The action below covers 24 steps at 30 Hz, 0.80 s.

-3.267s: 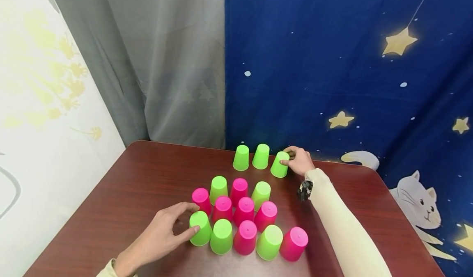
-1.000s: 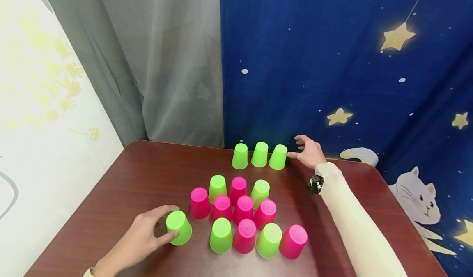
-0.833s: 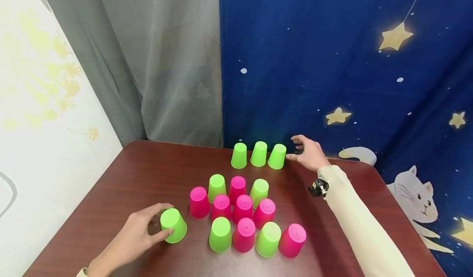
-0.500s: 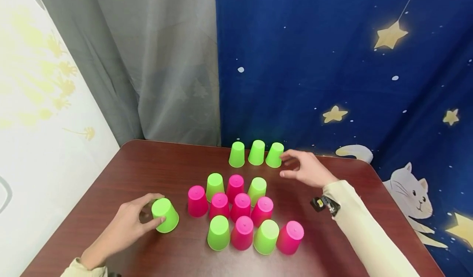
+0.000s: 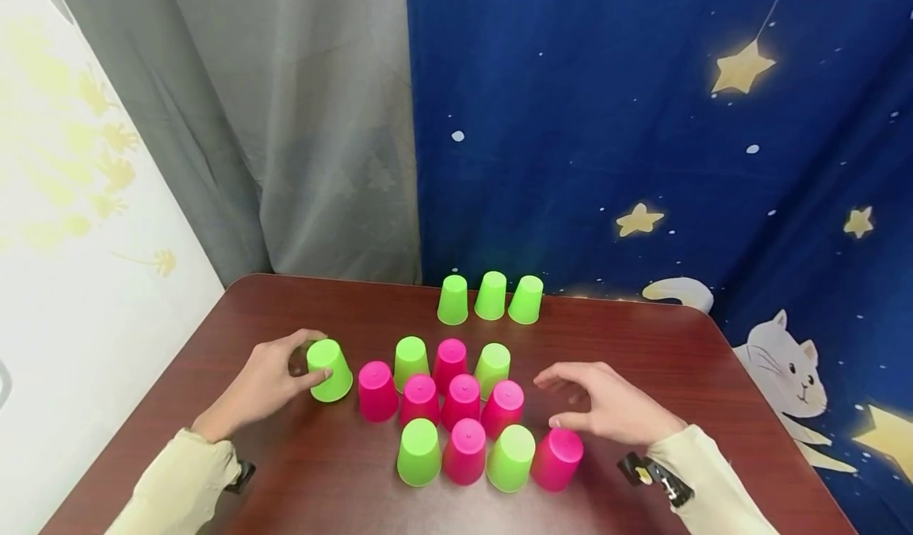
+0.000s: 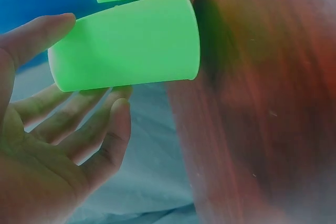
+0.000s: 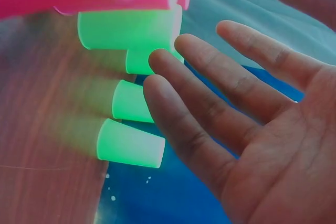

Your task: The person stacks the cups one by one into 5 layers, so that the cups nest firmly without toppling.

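My left hand (image 5: 267, 380) pinches an upside-down green plastic cup (image 5: 330, 372) between thumb and fingers, left of the other cups. In the left wrist view this green cup (image 6: 126, 45) has the thumb on one side and fingers on the other, its rim close over the table. My right hand (image 5: 613, 404) holds nothing and hovers with spread fingers just right of the cups, near a pink cup (image 5: 559, 460) at the front row's right end. In the right wrist view the right hand (image 7: 252, 129) shows its palm, with green cups beyond the fingertips.
Three green cups (image 5: 490, 297) stand along the table's (image 5: 285, 305) far edge. A middle cluster mixes green cups and pink cups (image 5: 462, 403). The front row alternates a green cup (image 5: 419, 453) with pink ones. Behind hang a grey curtain (image 5: 335, 123) and a blue starry curtain (image 5: 571, 123).
My left hand has taken its green cup out of the front row, leftward, then away from me. The right hand set a green cup into the far row, let go and came back nearer.
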Available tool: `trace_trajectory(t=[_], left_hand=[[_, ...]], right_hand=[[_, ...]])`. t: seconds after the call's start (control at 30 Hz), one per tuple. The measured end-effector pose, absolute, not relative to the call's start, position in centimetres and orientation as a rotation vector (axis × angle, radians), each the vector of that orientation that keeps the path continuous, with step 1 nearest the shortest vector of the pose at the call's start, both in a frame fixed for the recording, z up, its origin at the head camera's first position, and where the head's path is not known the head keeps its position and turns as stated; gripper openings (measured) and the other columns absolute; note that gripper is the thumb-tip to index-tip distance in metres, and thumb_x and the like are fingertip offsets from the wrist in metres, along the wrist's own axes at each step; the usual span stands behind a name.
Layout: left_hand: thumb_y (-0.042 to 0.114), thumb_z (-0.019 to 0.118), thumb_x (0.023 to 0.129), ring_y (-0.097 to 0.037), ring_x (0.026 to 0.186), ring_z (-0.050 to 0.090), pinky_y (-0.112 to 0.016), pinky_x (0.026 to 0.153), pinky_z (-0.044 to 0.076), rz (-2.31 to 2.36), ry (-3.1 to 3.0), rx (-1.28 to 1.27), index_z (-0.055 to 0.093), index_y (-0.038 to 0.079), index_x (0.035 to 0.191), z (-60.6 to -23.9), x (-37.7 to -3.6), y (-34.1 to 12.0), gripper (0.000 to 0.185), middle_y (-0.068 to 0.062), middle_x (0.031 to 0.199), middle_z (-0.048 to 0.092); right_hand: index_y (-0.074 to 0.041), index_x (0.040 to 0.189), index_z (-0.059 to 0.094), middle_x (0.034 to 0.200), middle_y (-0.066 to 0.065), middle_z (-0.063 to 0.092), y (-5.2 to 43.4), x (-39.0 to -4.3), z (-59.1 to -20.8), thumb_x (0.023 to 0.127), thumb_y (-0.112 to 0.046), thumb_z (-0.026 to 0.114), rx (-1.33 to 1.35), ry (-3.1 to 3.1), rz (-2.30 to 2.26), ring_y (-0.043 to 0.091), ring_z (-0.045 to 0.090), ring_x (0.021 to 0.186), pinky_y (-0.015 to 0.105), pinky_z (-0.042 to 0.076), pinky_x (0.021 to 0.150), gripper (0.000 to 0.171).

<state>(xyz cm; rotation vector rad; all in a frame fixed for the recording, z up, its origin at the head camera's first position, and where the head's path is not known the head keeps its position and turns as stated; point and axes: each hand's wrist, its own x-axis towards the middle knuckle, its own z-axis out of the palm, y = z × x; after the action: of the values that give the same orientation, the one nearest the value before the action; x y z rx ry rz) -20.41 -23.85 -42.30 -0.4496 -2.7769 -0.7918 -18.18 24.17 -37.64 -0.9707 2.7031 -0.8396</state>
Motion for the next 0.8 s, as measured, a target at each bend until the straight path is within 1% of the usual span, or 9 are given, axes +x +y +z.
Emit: trace_trajectory(t=[0.1,0.2,0.3,0.43,0.6,0.8], left_hand=[[0.021,0.082,0.081,-0.015,0.073,0.058,-0.022,0.062,0.045,-0.789,-2.781,-0.462,0.065,0.01,0.118,-42.2,-21.7,-23.4,0.043,0.001,0.088,0.068],[0.022,0.081,0.082,-0.016,0.075,0.058,-0.024,0.064,0.045,-0.781,-2.784,-0.489,0.064,0.008,0.12,-41.9,-22.9,-22.9,0.044,-0.002,0.093,0.069],[0.023,0.081,0.083,-0.02,0.08,0.061,-0.029,0.069,0.048,-0.781,-2.784,-0.509,0.064,0.008,0.121,-41.6,-24.1,-22.2,0.045,-0.005,0.099,0.071],[0.024,0.08,0.084,-0.025,0.09,0.065,-0.037,0.079,0.052,-0.78,-2.777,-0.535,0.063,0.006,0.123,-41.2,-25.6,-21.4,0.046,-0.008,0.107,0.072],[0.024,0.08,0.084,-0.028,0.097,0.067,-0.043,0.085,0.054,-0.791,-2.778,-0.571,0.063,0.004,0.124,-40.9,-27.2,-19.9,0.048,-0.011,0.11,0.073],[0.025,0.079,0.086,-0.033,0.102,0.067,-0.048,0.088,0.055,-0.812,-2.797,-0.613,0.061,0.002,0.126,-41.1,-28.6,-18.3,0.049,-0.015,0.113,0.072]], right_hand=[[-0.02,0.123,0.067,0.118,-0.008,0.071,24.4,-16.9,-38.2,0.084,-0.031,0.08,-0.959,2.764,-0.791,0.018,0.069,0.107,0.032,0.058,0.088,0.042],[-0.021,0.123,0.066,0.119,-0.009,0.07,24.8,-15.8,-38.6,0.085,-0.036,0.079,-0.94,2.798,-0.768,0.018,0.067,0.109,0.035,0.058,0.091,0.043],[-0.024,0.124,0.066,0.12,-0.01,0.069,25.1,-14.9,-38.9,0.085,-0.042,0.078,-0.895,2.803,-0.769,0.015,0.066,0.11,0.035,0.057,0.092,0.045],[-0.026,0.124,0.065,0.119,-0.011,0.069,25.4,-14.1,-39.4,0.084,-0.043,0.079,-0.879,2.811,-0.799,0.01,0.065,0.108,0.035,0.058,0.09,0.046],[-0.026,0.124,0.064,0.118,-0.009,0.069,26.0,-13.5,-40.1,0.083,-0.041,0.081,-0.872,2.809,-0.892,0.006,0.066,0.104,0.032,0.059,0.087,0.047],[-0.023,0.126,0.062,0.116,-0.002,0.07,26.4,-13.0,-41.0,0.083,-0.036,0.081,-0.826,2.7,-1.087,0.003,0.069,0.096,0.029,0.06,0.082,0.049]])
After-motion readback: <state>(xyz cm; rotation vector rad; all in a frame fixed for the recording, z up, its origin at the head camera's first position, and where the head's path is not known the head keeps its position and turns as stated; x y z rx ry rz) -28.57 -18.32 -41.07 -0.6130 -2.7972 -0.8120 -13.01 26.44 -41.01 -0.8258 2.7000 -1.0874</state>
